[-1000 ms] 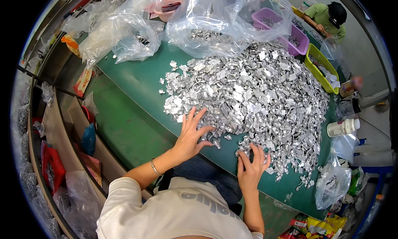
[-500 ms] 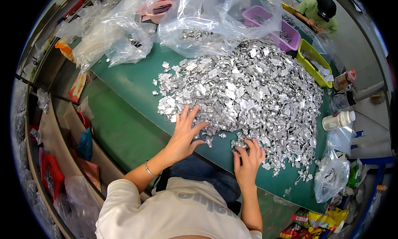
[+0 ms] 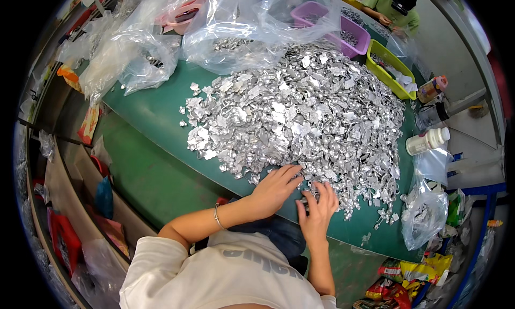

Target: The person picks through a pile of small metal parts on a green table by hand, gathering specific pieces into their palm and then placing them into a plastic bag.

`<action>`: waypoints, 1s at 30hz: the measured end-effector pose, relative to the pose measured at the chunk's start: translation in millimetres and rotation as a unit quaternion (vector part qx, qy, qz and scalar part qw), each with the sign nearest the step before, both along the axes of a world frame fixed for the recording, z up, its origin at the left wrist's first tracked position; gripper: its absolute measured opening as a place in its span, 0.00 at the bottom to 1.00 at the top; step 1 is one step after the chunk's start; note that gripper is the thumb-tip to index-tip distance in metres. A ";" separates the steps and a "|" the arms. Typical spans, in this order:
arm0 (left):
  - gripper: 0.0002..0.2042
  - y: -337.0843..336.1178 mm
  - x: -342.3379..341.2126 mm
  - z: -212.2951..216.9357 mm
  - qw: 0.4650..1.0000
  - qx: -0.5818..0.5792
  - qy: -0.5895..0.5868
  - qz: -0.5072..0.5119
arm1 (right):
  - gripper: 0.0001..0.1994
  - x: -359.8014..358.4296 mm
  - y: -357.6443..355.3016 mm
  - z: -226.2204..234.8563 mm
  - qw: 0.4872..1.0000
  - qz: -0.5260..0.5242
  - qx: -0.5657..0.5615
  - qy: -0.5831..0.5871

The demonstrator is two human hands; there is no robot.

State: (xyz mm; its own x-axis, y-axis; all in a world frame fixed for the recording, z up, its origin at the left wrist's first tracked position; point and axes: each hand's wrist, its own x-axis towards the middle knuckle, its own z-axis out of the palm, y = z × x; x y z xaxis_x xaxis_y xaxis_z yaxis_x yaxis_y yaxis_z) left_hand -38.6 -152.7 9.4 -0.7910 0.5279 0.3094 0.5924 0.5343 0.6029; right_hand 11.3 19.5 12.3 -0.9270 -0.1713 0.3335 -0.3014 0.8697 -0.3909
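Note:
A broad heap of small silvery metal pieces (image 3: 300, 110) covers much of the green table (image 3: 145, 113). Over its near edge reaches my left hand (image 3: 274, 191), fingers stretched toward the right and touching the front pieces. Its thumb side is partly hidden. Just to the right, my right hand (image 3: 317, 212) rests at the same edge, fingers bent, thumb apart from them. A few loose pieces lie between the two hands. No piece is plainly gripped in either hand.
Clear plastic bags (image 3: 236, 41) stand behind the heap, near a purple basket (image 3: 354, 38) and a yellow-green basket (image 3: 389, 70). A white bottle (image 3: 427, 141) and a bag of pieces (image 3: 424, 218) lie at right. Another person (image 3: 394, 11) sits at far right.
My left hand has moved right, from the heap's left front edge to beside my right hand. My right hand stays near the same spot. The whole view has shifted slightly.

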 end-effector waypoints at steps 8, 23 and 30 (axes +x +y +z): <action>0.15 -13.0 15.6 -10.4 0.997 0.064 -0.024 0.021 | 0.08 10.4 30.1 4.5 0.997 -0.081 0.011 0.004; 0.23 -16.3 16.0 6.0 0.999 -0.018 -0.047 0.017 | 0.15 -0.9 -5.8 8.7 0.996 0.056 -0.033 -0.063; 0.19 -22.6 26.9 -8.5 0.994 0.059 -0.079 0.040 | 0.21 -19.8 -17.1 21.3 0.997 0.042 -0.028 -0.052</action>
State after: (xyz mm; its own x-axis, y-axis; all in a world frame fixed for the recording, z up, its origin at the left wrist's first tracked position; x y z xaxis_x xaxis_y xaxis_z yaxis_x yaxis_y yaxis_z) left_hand -11.7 -175.4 0.9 -0.8723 0.4290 0.2345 0.4445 0.4962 0.7458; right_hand -8.5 2.4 33.6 -0.9404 -0.2338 0.2470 -0.3274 0.8193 -0.4707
